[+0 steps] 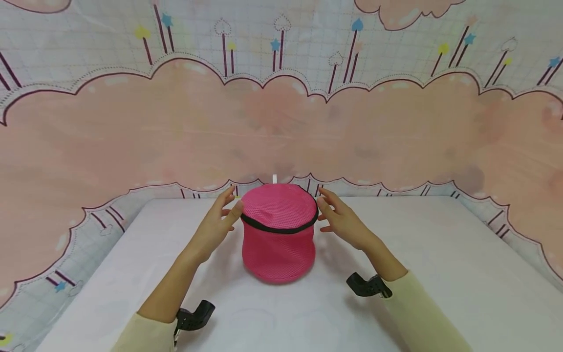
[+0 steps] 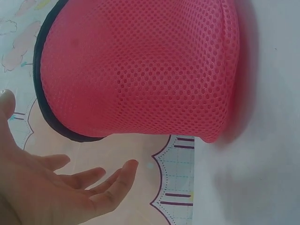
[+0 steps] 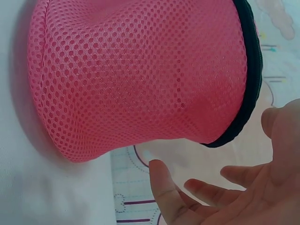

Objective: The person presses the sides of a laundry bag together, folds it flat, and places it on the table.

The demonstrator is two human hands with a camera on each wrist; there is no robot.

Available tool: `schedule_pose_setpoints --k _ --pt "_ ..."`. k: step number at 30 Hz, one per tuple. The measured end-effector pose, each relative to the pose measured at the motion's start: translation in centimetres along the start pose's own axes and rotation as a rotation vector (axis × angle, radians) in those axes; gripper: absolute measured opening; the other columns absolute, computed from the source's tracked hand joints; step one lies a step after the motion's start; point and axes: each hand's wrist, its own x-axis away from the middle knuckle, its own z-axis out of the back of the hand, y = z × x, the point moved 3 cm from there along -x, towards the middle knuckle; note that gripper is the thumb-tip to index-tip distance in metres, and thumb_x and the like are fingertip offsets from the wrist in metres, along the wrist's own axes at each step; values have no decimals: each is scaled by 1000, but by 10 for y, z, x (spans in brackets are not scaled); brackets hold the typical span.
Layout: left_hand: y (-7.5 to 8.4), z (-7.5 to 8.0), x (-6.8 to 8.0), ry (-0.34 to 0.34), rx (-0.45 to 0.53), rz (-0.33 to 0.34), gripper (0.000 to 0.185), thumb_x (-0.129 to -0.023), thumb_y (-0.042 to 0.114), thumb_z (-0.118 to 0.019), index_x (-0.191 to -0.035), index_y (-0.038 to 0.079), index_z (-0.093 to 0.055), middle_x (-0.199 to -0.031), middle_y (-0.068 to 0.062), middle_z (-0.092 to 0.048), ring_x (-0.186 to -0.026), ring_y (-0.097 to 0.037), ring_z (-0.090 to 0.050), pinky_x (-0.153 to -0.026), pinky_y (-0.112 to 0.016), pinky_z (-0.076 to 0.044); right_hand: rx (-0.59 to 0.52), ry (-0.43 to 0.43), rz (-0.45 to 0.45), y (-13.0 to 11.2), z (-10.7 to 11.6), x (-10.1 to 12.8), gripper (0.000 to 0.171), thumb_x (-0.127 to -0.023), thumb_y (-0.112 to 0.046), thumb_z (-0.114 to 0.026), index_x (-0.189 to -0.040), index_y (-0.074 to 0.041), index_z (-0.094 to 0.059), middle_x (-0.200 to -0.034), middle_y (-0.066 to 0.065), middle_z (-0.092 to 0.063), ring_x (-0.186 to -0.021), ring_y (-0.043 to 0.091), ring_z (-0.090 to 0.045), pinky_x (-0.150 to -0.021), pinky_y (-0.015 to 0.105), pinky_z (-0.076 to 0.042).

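Observation:
A pink mesh laundry bag (image 1: 279,256), round like a drum, stands upright on the white table. Black zipper trim (image 1: 281,230) runs around the edge of its lid, and a small white tab (image 1: 274,179) sticks up at the back. To its left is my left hand (image 1: 215,226), fingers spread and thumb right at the trim. On the other side my right hand (image 1: 345,222) faces it with loosely bent fingers. Both wrist views show the mesh side (image 2: 140,75) with the fingers beside it and nothing held in them.
The white table (image 1: 440,274) extends around the bag. Behind it hangs a patterned cloth (image 1: 281,132) with peach clouds and candle shapes. Black wrist-camera mounts (image 1: 195,315) sit at both sleeve cuffs, close over the table.

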Motion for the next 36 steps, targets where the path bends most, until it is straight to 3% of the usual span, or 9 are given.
schedule_pose_setpoints --k 15,23,36 --pt "-19 -5 -2 -22 -1 56 68 -100 43 -46 -154 16 -15 -149 -20 -27 -120 -37 -46 -86 -46 -50 -89 -48 11 -1 -10 -1 57 -103 -35 -40 -153 -15 -20 -144 19 -33 -112 37 -53 -82 41 -54" --pt "-19 -11 -3 -34 50 46 68 -100 41 -46 -154 18 -12 -147 -22 -26 -119 -36 -45 -83 -42 -51 -143 -93 37 0 -14 -2 61 -103 -36 -42 -153 -12 -17 -143 20 -35 -112 38 -53 -84 44 -53" --pt "-13 -20 -5 -29 33 64 67 -100 41 -46 -154 17 -14 -136 -21 -38 -105 -33 -54 -70 -36 -51 -153 -120 32 -1 -13 1 61 -102 -36 -42 -153 -12 -16 -142 21 -38 -111 39 -52 -83 45 -53"
